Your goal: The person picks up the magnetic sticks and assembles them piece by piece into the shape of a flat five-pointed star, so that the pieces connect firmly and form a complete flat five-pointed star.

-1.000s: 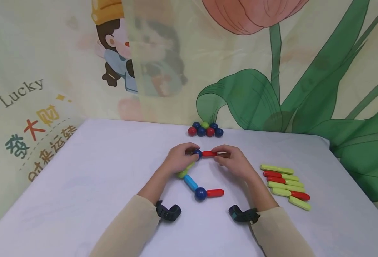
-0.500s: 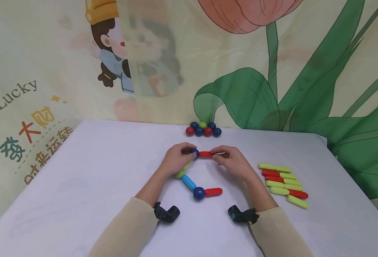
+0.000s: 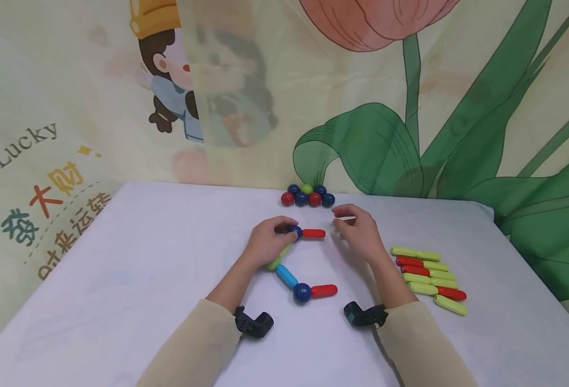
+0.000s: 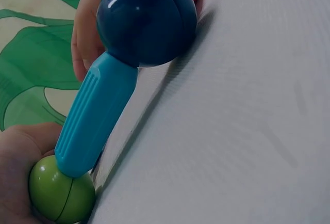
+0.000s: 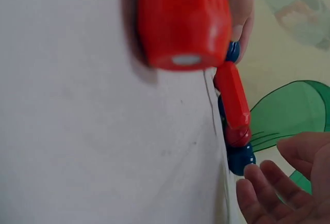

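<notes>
My left hand (image 3: pixel 267 239) pinches a blue ball (image 3: pixel 295 231) at the far end of a chain of parts. From that ball a red stick (image 3: pixel 314 233) points right. A green stick, partly under the hand, leads down to a green ball (image 3: pixel 274 264); a blue stick (image 3: pixel 286 276) joins it to a nearer blue ball (image 3: pixel 302 292), which bears another red stick (image 3: pixel 324 291). My right hand (image 3: pixel 360 231) is off to the right of the far red stick, fingers apart and holding nothing; in the right wrist view a gap shows between its fingers (image 5: pixel 273 182) and that stick (image 5: pixel 233 95).
Several blue, red and green balls (image 3: pixel 315 199) lie in a cluster at the back edge of the white table (image 3: pixel 120 301). Right of my right forearm, several green and red sticks (image 3: pixel 422 288) lie in a stack of rows. A printed cloth (image 3: pixel 246 161) hangs behind.
My right hand has let go of the far red stick and moved right and slightly back. My left hand stays on the blue ball; the chain keeps its shape.
</notes>
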Available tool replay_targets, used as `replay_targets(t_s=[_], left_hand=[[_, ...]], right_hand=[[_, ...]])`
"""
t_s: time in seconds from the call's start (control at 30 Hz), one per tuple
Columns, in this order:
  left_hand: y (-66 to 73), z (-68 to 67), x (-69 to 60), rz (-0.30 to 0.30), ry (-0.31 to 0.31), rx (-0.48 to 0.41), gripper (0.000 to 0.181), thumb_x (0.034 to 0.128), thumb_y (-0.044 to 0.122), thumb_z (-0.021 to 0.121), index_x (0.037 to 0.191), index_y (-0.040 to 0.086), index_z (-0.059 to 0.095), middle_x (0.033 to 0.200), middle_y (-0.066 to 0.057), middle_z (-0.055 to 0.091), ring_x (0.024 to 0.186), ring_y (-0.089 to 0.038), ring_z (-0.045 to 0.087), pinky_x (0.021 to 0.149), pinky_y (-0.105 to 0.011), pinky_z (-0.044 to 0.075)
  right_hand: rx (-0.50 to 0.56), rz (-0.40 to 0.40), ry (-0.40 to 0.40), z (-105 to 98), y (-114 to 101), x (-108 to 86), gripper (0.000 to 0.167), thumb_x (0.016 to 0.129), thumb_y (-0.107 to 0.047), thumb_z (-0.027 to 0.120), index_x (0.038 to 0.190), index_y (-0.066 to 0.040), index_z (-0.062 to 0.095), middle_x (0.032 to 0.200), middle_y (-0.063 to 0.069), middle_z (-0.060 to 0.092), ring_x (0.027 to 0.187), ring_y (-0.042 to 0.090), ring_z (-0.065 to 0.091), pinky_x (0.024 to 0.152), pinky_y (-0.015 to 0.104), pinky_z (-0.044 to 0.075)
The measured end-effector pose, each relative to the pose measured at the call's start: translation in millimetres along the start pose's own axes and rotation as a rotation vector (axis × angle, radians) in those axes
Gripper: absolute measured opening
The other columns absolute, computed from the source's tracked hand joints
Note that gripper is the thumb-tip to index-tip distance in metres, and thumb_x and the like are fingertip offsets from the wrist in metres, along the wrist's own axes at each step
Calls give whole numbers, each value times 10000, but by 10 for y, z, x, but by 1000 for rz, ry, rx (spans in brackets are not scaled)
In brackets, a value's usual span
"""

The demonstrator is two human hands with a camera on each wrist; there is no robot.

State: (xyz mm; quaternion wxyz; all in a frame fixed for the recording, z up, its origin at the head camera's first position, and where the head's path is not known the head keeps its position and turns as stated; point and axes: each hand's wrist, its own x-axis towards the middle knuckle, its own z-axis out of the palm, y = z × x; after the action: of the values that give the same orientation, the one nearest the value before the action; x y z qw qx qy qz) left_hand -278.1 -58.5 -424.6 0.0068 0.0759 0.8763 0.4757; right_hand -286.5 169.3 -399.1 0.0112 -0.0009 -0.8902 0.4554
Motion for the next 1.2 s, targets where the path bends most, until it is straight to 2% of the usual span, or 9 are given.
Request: replay_targets(t_s=[0.13, 0.37, 0.47, 0.67, 0.77, 0.97, 1.07, 1.2], left_hand=[[10, -7, -10, -4, -2, 2, 293, 974, 251, 707, 1265, 217, 722, 1281, -29, 703, 1238, -258, 600, 1110, -485, 456], [24, 8, -21, 4, -5, -4, 289, 973, 246, 705, 1260, 212, 727, 1267, -43, 703, 1219, -263, 602, 1091, -494, 467], [28, 16, -13, -3, -2, -5, 287, 971, 251, 709, 1256, 218, 728, 1258, -38, 705, 1212, -257, 603, 1089, -483, 468], [32, 3, -23, -11, 3, -5, 286, 971, 248, 709, 1255, 220, 728, 1261, -39, 703, 1213, -264, 597, 1089, -483, 469], [14, 5, -43, -12, -1, -5, 287, 974, 249, 706, 1258, 217, 727, 1262, -37, 702, 1213, -262, 596, 1086, -487, 472], [5, 2, -43, -7, 10, -8, 283, 971, 248, 711, 1252, 220, 730, 1248, -35, 706, 1199, -261, 599, 1081, -485, 473], [13, -7, -35, -4, 12, -11, 281, 971, 243, 709, 1250, 217, 732, 1243, -38, 707, 1193, -261, 601, 1079, -490, 471], [27, -9, -33, -10, 4, -12, 282, 972, 241, 708, 1251, 212, 730, 1245, -39, 705, 1188, -256, 599, 1079, -492, 470]], right_hand=[[-23, 17, 46, -1, -4, 97, 354, 1029, -164, 582, 1377, -103, 604, 1377, 136, 610, 1191, 330, 607, 953, 434, 573], [-75, 15, 20, -22, 37, 256, 443, 1024, -147, 546, 1461, -82, 523, 1423, 201, 560, 1212, 378, 606, 952, 453, 569], [-107, 6, -7, -43, 60, 341, 504, 1015, -151, 539, 1510, -89, 469, 1433, 227, 545, 1231, 403, 596, 962, 469, 564], [-213, -12, -102, -15, 85, 470, 657, 995, -172, 562, 1612, -149, 337, 1463, 253, 500, 1304, 422, 529, 1086, 559, 469], [-221, -3, -99, 22, 101, 471, 632, 992, -168, 564, 1591, -125, 369, 1452, 256, 513, 1305, 416, 535, 1095, 558, 463], [-169, 17, -13, 14, 91, 449, 570, 996, -142, 540, 1537, -43, 389, 1413, 272, 551, 1298, 420, 546, 1113, 538, 445], [-201, -15, -8, 11, 66, 454, 592, 982, -119, 536, 1553, -58, 391, 1402, 284, 547, 1287, 430, 541, 1105, 552, 450], [-258, -42, -16, 14, 57, 454, 541, 972, -99, 533, 1507, -50, 475, 1368, 289, 570, 1263, 429, 556, 1076, 550, 480]])
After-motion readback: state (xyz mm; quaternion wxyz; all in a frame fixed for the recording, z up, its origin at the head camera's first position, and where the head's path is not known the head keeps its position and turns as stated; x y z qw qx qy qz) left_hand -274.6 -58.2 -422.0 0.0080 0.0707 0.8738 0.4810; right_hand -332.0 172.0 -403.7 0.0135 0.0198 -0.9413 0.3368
